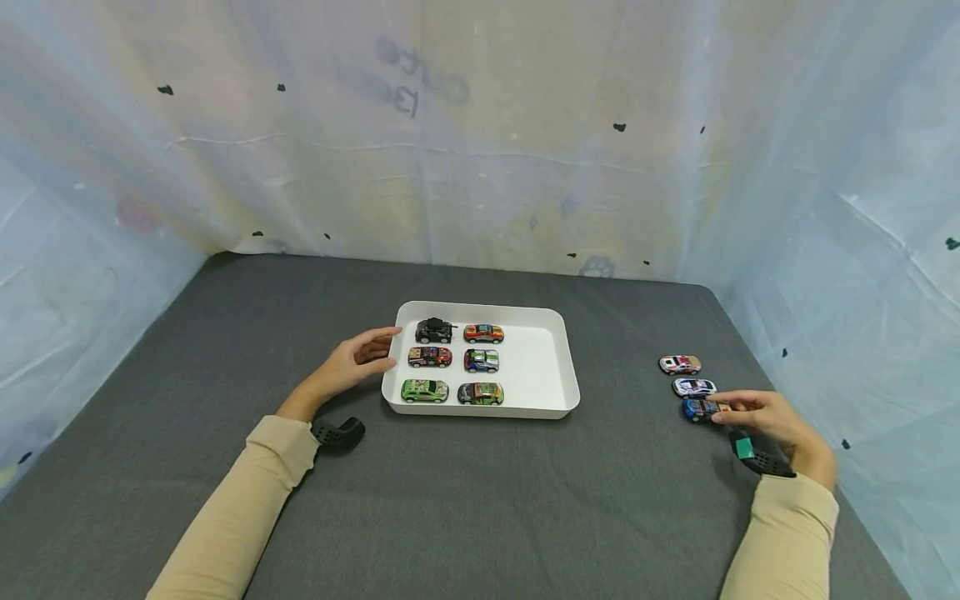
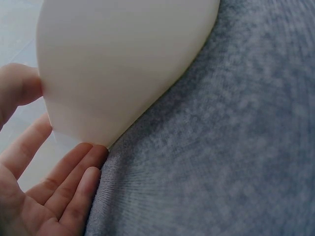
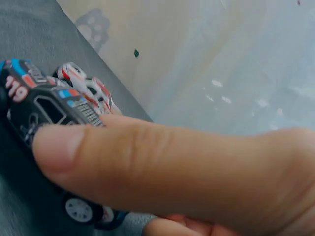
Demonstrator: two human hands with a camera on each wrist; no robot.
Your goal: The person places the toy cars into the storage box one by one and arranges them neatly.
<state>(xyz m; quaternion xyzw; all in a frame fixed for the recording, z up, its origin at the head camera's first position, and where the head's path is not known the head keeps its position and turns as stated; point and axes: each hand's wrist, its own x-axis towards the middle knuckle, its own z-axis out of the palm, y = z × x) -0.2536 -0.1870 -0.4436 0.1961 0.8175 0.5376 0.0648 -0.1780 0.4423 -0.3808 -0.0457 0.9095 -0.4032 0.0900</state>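
Observation:
A white tray (image 1: 534, 354) holds several toy cars in two columns, among them a green car (image 1: 424, 391), a red and yellow car (image 1: 483, 333) and a black vehicle (image 1: 434, 331). My left hand (image 1: 352, 360) touches the tray's left side with its fingertips; the left wrist view shows fairly straight fingers against the outer wall (image 2: 118, 73). Far to the right, my right hand (image 1: 772, 421) pinches a dark blue toy car (image 1: 699, 409) between thumb and fingers. In the right wrist view the thumb (image 3: 123, 162) covers part of that car's side.
Just beyond the pinched car lie a white and blue toy car (image 1: 693, 387) and a white, red and tan one (image 1: 679, 364). Grey cloth (image 1: 480, 500) covers the table. Pale plastic sheeting (image 1: 495, 167) hangs behind it and on both sides.

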